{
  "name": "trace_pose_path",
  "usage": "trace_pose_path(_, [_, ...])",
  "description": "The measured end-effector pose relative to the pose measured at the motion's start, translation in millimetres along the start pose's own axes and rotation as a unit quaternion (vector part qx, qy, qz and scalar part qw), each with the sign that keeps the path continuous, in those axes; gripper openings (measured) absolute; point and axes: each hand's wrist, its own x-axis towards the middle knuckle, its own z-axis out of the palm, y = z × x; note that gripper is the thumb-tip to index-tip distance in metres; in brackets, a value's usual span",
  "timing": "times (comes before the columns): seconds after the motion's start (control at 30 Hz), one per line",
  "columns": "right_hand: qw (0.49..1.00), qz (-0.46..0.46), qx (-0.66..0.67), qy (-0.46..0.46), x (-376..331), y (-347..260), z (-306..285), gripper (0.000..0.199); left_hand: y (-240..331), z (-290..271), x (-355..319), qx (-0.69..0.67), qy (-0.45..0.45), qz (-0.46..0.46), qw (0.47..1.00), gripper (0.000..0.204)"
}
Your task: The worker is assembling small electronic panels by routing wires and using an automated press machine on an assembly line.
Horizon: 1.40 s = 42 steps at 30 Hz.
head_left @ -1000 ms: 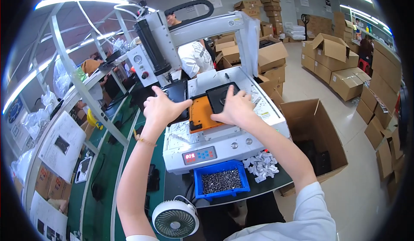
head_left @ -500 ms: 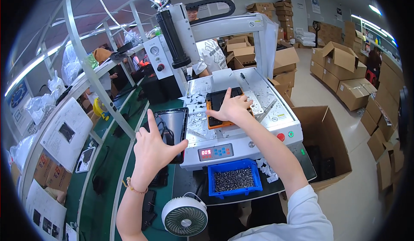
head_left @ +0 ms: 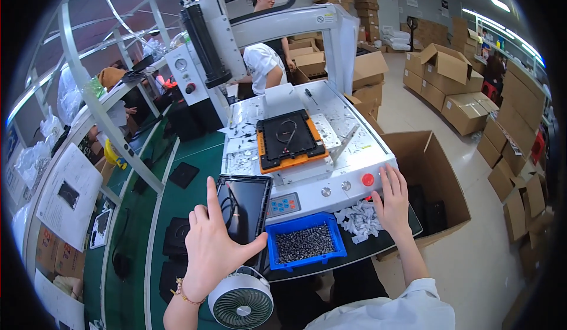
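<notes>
My left hand [head_left: 215,241] spans a black-framed panel [head_left: 251,212] with a glossy face and a dark cable lying over it. The thumb is at the panel's right edge and the index finger stretches along its left; the other fingertips are partly hidden. At the front right corner of the white bench machine [head_left: 307,191], my right hand [head_left: 391,203] lies with fingers extended beside the red button [head_left: 367,179], holding nothing. On the machine bed, an orange fixture [head_left: 277,166] carries a black casing [head_left: 298,138] with a thin wire loop on top.
A blue tray [head_left: 339,250] of small dark metal parts stands before the machine, beside white scraps [head_left: 357,219]. A small fan [head_left: 241,303] sits close to my left forearm. An open carton [head_left: 452,206] is at the right. Another person [head_left: 263,64] stands behind the machine.
My right hand has left the casing on the fixture and come to the machine's front right corner. My left hand and the panel have shifted nearer to me. The view has turned slightly right.
</notes>
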Motion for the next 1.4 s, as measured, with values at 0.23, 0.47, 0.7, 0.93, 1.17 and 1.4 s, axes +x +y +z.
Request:
trace_pose_path(0.23, [0.996,-0.009,-0.076,0.033,-5.4,4.9,10.0,0.049,21.2,8.0,-9.2,-0.036,-0.01,0.031,0.999,0.121])
trace_pose_path(0.47, [0.992,-0.069,-0.105,0.031,12.8,-4.3,-30.1,0.034,37.9,12.5,-17.7,-0.065,-0.02,0.058,0.996,0.121])
trace_pose_path(0.7, [0.598,0.172,0.73,-0.284,-7.1,-80.4,-40.7,0.05,63.0,17.4,-37.7,-0.105,-0.016,0.122,0.987,0.12])
trace_pose_path(0.93, [0.506,0.27,0.756,-0.316,-20.2,-77.0,-30.5,0.048,50.6,23.7,-52.3,-0.266,-0.038,0.119,0.956,0.123])
trace_pose_path(1.17, [0.462,0.254,0.771,-0.356,-15.1,-66.0,-44.9,0.042,38.4,67.5,-73.2,-0.846,-0.221,-0.237,0.423,0.094])
trace_pose_path(1.4, [0.726,0.135,0.636,-0.222,2.0,-83.2,-66.1,0.043,75.1,83.0,-95.3,-0.923,-0.333,-0.19,0.028,0.122])
